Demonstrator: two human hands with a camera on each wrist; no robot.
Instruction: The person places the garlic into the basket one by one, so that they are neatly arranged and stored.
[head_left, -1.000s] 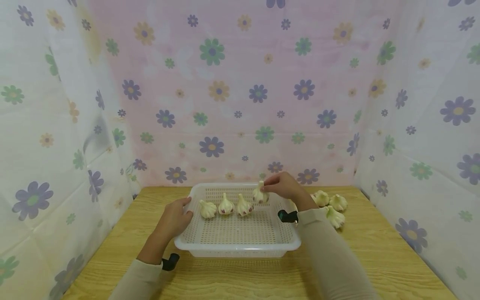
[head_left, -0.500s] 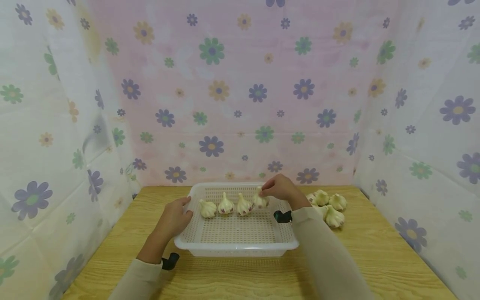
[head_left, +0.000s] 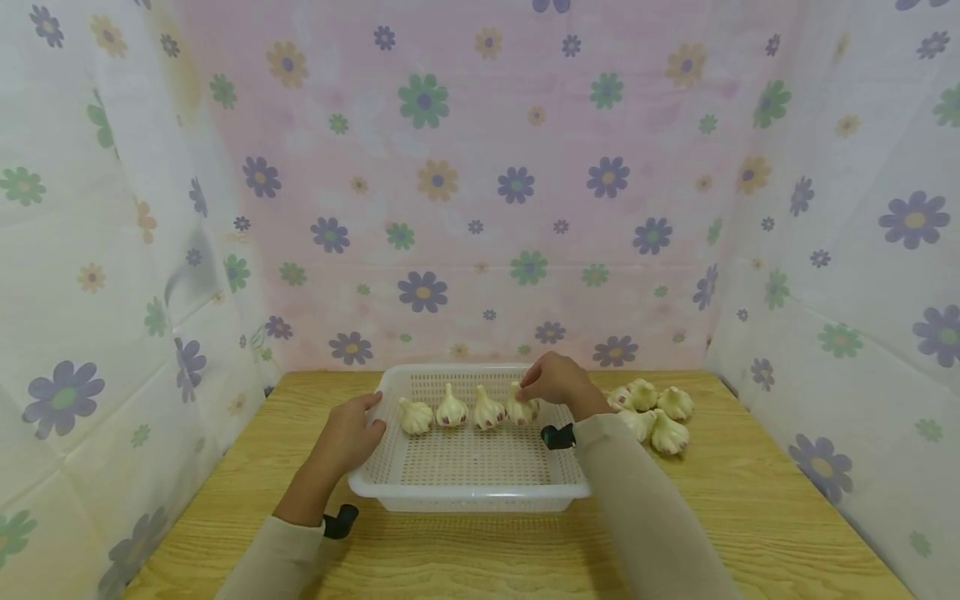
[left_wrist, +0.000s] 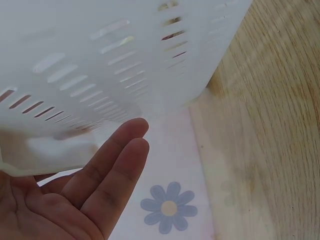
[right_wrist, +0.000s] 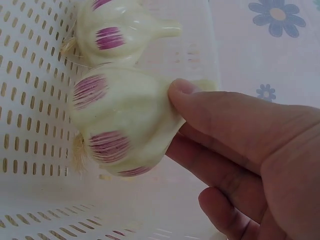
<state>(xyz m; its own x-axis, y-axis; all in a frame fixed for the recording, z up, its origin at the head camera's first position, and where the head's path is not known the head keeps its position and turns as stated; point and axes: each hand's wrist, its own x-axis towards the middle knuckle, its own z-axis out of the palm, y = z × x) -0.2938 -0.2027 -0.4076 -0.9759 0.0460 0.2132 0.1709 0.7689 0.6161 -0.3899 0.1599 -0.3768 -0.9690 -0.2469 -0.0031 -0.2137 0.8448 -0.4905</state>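
A white slotted plastic basket [head_left: 472, 493] stands on the table, with garlic bulbs in a row along its back. My left hand [head_left: 348, 435] holds its left rim; in the left wrist view two nearly straight fingers [left_wrist: 112, 172] lie outside the wall, the thumb hidden. At the row's right end, my right hand [head_left: 558, 385] pinches the stem of a garlic bulb [right_wrist: 122, 120] between thumb and fingers. That bulb appears low in the basket, beside another garlic bulb [right_wrist: 112, 35]. Further left are a garlic bulb [head_left: 452, 410] and a leftmost, tilted garlic bulb [head_left: 416, 418].
Several loose garlic bulbs [head_left: 670, 433] lie on the wooden table [head_left: 750, 517] right of the basket, partly behind the right sleeve [head_left: 637, 492]. Flower-patterned cloth [head_left: 480, 208] hangs behind the table and on both sides.
My right hand has lowered the pinched garlic bulb from near the back rim into the basket, beside the others in the row. The left hand stays at the rim.
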